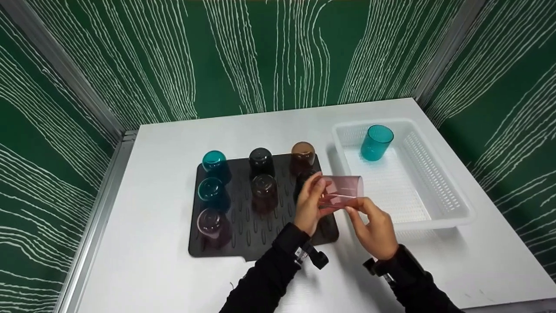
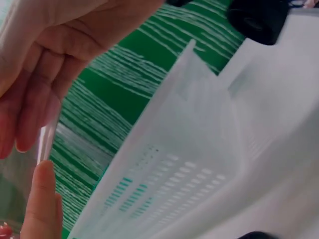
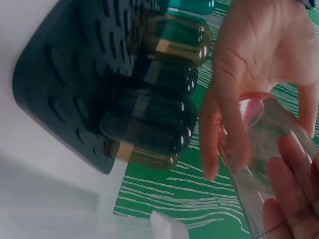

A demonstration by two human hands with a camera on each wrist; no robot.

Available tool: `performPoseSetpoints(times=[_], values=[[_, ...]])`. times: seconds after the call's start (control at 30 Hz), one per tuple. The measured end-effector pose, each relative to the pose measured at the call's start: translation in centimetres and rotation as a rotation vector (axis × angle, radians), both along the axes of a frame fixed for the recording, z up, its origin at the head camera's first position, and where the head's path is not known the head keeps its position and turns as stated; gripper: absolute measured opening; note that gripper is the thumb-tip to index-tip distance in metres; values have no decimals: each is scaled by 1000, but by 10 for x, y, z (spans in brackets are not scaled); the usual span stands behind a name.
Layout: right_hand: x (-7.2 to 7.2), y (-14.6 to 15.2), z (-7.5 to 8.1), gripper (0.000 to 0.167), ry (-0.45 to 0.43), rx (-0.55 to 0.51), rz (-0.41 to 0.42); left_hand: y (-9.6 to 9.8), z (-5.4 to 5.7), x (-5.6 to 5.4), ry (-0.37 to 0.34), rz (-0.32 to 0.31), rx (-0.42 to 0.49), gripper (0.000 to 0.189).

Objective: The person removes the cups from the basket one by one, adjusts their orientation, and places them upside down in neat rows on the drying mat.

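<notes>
A clear pink cup [image 1: 351, 186] is held on its side above the gap between the drying mat and the basket. My left hand [image 1: 309, 204] grips it around the base end, fingers spread along its wall in the right wrist view. At the other end, my right hand [image 1: 377, 228] pinches the cup near its rim with thumb and fingers. A black ridged drying mat [image 1: 243, 226] lies to the left, partly behind my left hand. To the right is a white perforated basket [image 1: 451, 191], with a teal cup [image 1: 377, 143] upright at its far end.
Several cups stand upside down on the mat, among them a teal cup [image 1: 214, 161], a dark grey cup [image 1: 260, 159], an amber cup [image 1: 302, 152] and a pale pink cup [image 1: 211, 221]. Another dark cup is partly hidden by my left hand. Green walls enclose the white table [image 1: 143, 217].
</notes>
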State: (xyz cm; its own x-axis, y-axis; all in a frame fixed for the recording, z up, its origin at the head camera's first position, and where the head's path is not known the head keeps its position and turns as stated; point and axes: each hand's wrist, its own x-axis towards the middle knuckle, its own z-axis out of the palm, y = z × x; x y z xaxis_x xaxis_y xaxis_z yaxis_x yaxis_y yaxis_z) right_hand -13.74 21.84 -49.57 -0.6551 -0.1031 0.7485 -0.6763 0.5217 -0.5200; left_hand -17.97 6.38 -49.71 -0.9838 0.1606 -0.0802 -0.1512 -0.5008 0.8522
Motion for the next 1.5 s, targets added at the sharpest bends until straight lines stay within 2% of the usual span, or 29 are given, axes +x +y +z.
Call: performPoseSetpoints(times=[0.13,0.27,0.37,0.53,0.63,0.77,0.87,1.0,1.1,1.17,1.3,1.5], values=[[-4,-4,-5,27,-16,20,30,-9,0,-2,33,29,-31,46],[-6,-8,-7,31,-27,25,57,-19,0,-3,73,16,-72,44],[-6,-10,-8,28,-27,16,100,-27,2,-3,131,17,-131,42],[-7,-16,-9,29,-50,46,180,-43,7,-4,250,59,-271,41],[-8,-18,-12,38,-101,118,186,-55,9,-1,328,68,-385,41],[-10,-19,-19,44,-206,248,169,-75,16,5,431,76,-642,44],[-11,-19,-25,42,-320,345,182,-91,25,11,493,43,-872,48],[-14,-17,-32,47,-482,466,191,-108,34,20,553,-48,-1153,55],[-16,-14,-38,56,-571,555,186,-115,34,25,588,-83,-1343,57],[-18,-12,-43,61,-609,607,193,-118,29,28,601,-90,-1443,56],[-21,-10,-52,65,-634,690,214,-122,17,33,589,-101,-1553,54],[-22,-9,-62,68,-667,746,231,-129,6,34,551,-124,-1584,55]])
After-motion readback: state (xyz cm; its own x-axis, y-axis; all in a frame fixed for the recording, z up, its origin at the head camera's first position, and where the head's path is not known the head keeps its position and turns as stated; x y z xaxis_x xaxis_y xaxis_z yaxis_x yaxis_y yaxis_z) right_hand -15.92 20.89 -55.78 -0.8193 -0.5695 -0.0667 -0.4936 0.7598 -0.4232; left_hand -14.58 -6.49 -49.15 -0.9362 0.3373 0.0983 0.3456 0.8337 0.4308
